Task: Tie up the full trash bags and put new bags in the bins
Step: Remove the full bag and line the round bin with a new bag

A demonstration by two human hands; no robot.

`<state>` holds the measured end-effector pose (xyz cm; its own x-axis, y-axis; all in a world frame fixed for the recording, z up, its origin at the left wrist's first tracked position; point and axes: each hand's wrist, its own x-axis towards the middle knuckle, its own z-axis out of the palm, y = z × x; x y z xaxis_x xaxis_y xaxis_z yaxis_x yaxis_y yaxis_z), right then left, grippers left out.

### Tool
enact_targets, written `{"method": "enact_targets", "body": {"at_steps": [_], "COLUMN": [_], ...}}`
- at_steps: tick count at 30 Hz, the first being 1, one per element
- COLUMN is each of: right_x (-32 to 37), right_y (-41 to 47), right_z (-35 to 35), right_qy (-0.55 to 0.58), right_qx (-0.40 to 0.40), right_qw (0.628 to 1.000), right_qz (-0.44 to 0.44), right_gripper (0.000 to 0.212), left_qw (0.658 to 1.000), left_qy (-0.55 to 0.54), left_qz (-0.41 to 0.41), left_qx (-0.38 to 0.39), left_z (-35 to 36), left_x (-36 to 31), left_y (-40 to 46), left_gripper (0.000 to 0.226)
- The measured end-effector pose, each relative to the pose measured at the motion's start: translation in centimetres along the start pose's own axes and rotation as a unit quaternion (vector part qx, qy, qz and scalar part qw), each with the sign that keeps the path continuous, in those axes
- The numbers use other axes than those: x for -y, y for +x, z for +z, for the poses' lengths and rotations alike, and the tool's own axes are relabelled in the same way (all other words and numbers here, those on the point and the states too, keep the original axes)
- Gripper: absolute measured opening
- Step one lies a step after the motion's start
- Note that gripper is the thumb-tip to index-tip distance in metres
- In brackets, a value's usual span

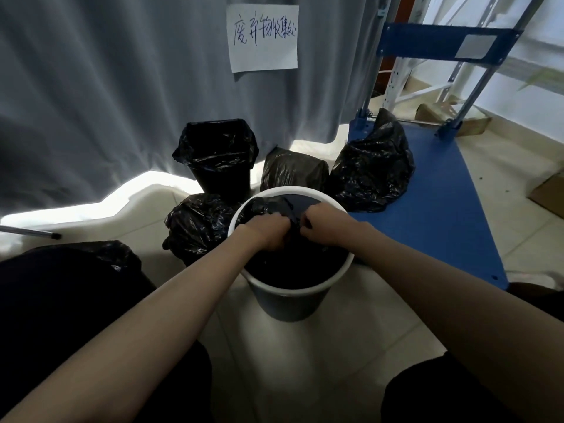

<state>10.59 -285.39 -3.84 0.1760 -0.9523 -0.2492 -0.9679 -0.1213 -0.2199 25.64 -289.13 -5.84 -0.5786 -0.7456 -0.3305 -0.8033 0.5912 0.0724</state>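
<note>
A white-rimmed bin (305, 290) stands on the floor in front of me with a black trash bag (293, 267) inside it. My left hand (268, 232) and my right hand (323, 224) meet over the bin's mouth, each gripping a gathered part of the bag's top. A twisted strip of black plastic runs between them. Behind stands a black bin (221, 175) lined with a black bag, its mouth open.
Full black bags lie around: one left of the white bin (195, 224), one behind it (293, 170), a large one on the blue cart (374, 169), another at my left knee (119, 254). A grey curtain with a paper sign (262, 38) hangs behind. The blue cart deck (442, 215) stretches to the right.
</note>
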Motion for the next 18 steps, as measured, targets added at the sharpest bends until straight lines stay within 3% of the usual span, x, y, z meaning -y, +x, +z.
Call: {"method": "enact_targets", "body": {"at_steps": [3, 5, 8, 11, 15, 18], "right_x": [0.8, 1.1, 0.7, 0.1, -0.3, -0.4], "right_y": [-0.5, -0.7, -0.9, -0.8, -0.6, -0.4], "right_z": [-0.2, -0.8, -1.8, -2.2, -2.7, -3.1], "right_qy": [0.025, 0.051, 0.079, 0.152, 0.244, 0.284], "right_qx": [-0.096, -0.141, -0.162, -0.194, -0.222, -0.235], "right_qw": [0.994, 0.986, 0.982, 0.968, 0.940, 0.923], "right_qz": [0.046, 0.069, 0.047, 0.048, 0.082, 0.112], "right_gripper": [0.057, 0.063, 0.045, 0.023, 0.009, 0.017], "left_qw": [0.990, 0.976, 0.956, 0.946, 0.918, 0.900], "left_qy": [-0.079, -0.128, -0.144, -0.161, -0.214, -0.215], "left_qz": [-0.022, -0.045, -0.081, -0.100, -0.057, 0.014], "left_qx": [-0.111, -0.168, -0.241, -0.264, -0.329, -0.380], "left_z": [-3.0, -4.7, -5.8, -5.7, -5.6, -6.0], "left_x": [0.3, 0.8, 2.1, 3.0, 2.2, 0.6], "left_y": [-0.6, -1.2, -1.8, -2.2, -2.9, -3.4], "left_gripper": [0.016, 0.012, 0.018, 0.015, 0.018, 0.019]}}
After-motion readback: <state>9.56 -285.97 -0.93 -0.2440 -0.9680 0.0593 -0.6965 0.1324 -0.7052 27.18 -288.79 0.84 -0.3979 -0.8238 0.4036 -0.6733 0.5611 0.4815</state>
